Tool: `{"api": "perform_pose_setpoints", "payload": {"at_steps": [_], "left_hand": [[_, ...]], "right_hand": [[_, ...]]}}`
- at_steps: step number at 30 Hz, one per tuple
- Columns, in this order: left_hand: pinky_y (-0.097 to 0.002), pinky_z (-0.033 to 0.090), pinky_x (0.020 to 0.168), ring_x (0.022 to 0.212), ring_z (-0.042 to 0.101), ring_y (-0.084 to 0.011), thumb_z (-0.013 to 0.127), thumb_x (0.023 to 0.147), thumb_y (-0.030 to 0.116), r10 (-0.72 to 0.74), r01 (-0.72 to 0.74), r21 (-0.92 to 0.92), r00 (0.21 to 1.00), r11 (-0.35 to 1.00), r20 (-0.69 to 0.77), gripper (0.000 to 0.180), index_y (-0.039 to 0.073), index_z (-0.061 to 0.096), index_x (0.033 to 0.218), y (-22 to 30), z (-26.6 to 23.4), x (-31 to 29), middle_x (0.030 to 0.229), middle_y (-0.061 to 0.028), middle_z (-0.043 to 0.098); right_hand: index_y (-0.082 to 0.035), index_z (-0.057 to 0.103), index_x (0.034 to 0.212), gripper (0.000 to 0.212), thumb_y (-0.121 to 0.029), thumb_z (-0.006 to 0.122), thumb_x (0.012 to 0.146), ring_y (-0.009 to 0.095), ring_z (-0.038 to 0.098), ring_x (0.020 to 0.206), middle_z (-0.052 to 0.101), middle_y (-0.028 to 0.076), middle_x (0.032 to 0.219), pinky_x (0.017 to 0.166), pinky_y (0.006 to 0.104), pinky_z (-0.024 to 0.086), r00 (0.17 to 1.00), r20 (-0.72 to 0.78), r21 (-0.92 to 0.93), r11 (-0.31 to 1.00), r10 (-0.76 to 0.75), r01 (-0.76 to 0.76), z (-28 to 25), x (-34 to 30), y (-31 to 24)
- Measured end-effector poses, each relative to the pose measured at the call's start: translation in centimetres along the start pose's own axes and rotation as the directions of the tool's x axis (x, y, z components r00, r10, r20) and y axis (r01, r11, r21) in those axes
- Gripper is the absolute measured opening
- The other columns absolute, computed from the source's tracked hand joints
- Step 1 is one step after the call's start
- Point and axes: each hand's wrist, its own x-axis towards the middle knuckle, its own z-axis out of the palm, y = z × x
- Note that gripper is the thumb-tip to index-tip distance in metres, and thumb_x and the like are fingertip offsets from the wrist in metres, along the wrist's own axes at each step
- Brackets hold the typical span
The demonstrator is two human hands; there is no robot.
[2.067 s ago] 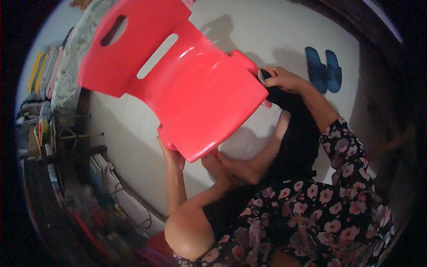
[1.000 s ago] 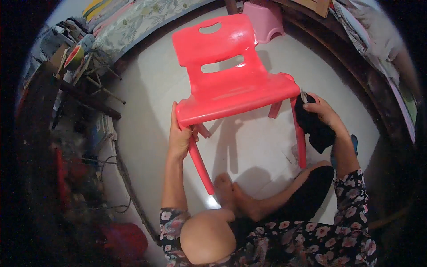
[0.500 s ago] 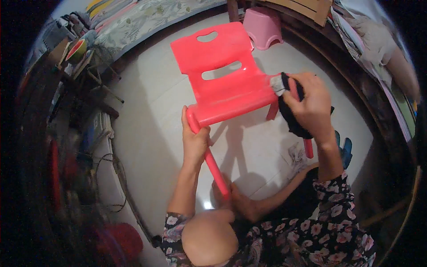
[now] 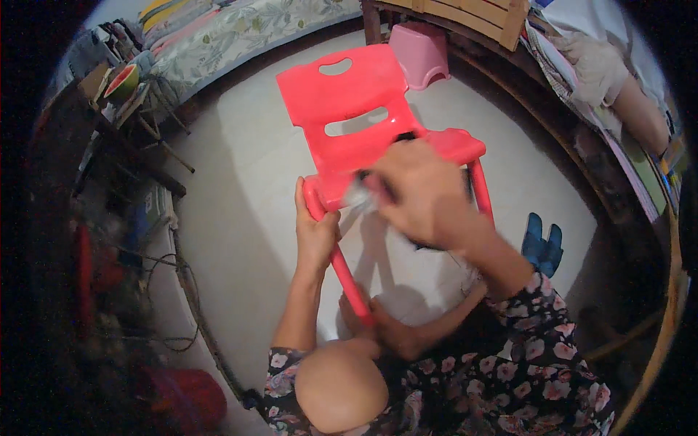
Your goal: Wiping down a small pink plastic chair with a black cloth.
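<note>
A bright red plastic child's chair [image 4: 338, 93] stands in front of me, its backrest with two cut-out slots at the far side. My left hand [image 4: 315, 236] is wrapped around the top of its near left leg, at the seat corner. A dark cloth with a greyish-white patch [image 4: 358, 193] is bunched in my right hand [image 4: 429, 192], which is closed and smeared by motion. That hand is over the front part of the seat and hides much of it. Whether the cloth touches the seat at this instant is hard to tell.
Behind the chair stands a pink stool [image 4: 419, 57]. A bed with a leaf-patterned sheet [image 4: 251, 36] lies at the back. On the floor to the right rests a dark blue slipper [image 4: 542, 251]. A cut watermelon [image 4: 122, 84] sits at the left; a cable runs along the floor below.
My right hand has swept the cloth left and nearer, from the chair's right side to the front of the seat. My left hand keeps its hold; the view has shifted slightly.
</note>
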Motion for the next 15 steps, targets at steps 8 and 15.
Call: {"api": "perform_pose_setpoints", "payload": {"at_steps": [8, 15], "left_hand": [[-0.0270, 0.043, 0.043, 0.050, 0.048, -0.0125, 0.043, 0.076, -0.006, -0.029, 0.030, 0.047, 0.999, 0.998, -0.014, 0.083, 0.012, 0.004, 0.147, 0.9, -1.1, -0.1, 0.080, -0.0073, 0.053], [-0.0288, 0.049, 0.051, 0.065, 0.056, -0.0162, 0.045, 0.079, -0.002, -0.029, 0.034, 0.131, 0.999, 0.991, -0.039, 0.073, 0.009, 0.017, 0.144, 0.8, -0.6, -0.4, 0.094, -0.0098, 0.054]], "right_hand": [[-0.008, 0.066, 0.083, 0.015, -0.021, 0.061, 0.080, 0.035, 0.058, 0.085, 0.063, 0.014, 0.086, 0.070, 0.0448, 0.047, 0.960, -0.104, -0.226, 0.934, 0.260, -0.277, -4.3, -1.7, 9.1], [-0.007, 0.064, 0.079, 0.017, -0.019, 0.069, 0.067, 0.027, 0.057, 0.084, 0.060, 0.009, 0.082, 0.070, 0.0372, 0.050, 1.000, 0.020, 0.028, 1.000, 0.002, -0.003, 1.6, 1.0, -2.9]]}}
